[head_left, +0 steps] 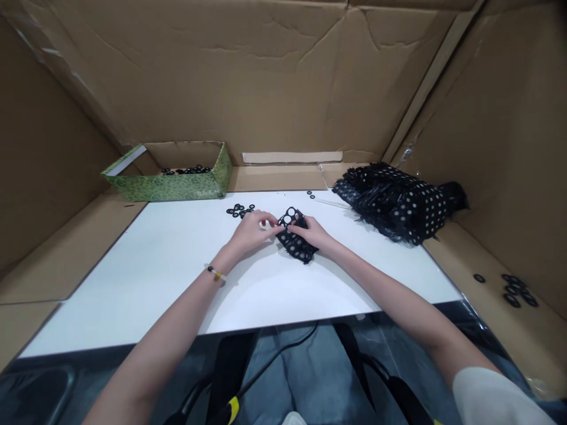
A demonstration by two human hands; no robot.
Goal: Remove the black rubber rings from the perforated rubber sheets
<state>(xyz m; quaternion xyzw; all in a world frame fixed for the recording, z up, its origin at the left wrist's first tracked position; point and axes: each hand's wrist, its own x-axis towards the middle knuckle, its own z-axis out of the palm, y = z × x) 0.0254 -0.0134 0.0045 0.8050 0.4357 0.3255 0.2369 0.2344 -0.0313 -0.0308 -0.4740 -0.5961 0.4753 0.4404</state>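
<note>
So the 2 hands are right up close together in the middle of the white surface (133, 283), both on 1 black strip with round holes (295, 236). Its long axis runs roughly away from the person, tilted a bit, with the end showing about 3 big open holes pointing to the far side. It looks like a thin, flexible sheet, a bit crumpled, though I can't make out the exact material.

The left hand (252, 231) comes in from the left, and its fingertips (272, 221) look pinched on the strip's near-left edge. The right hand (312, 232) lies across the strip with its fingers together, pressing on top, but I can't tell if it's really gripping.

Just past the hands sits a loose cluster of about 10 small black rings (239, 211), with 3 or so more (310, 194) further right. To the right there's a big heap of black dotted strips (398, 203). A green patterned box (168, 186) at the back holds more black rings (186, 170), too many to count properly. Down on the cardboard ledge (460, 254) at the right are 1 lone ring (479, 278) and about 5 others (514, 289). There's a beaded bracelet (215, 273) on the left wrist
</note>
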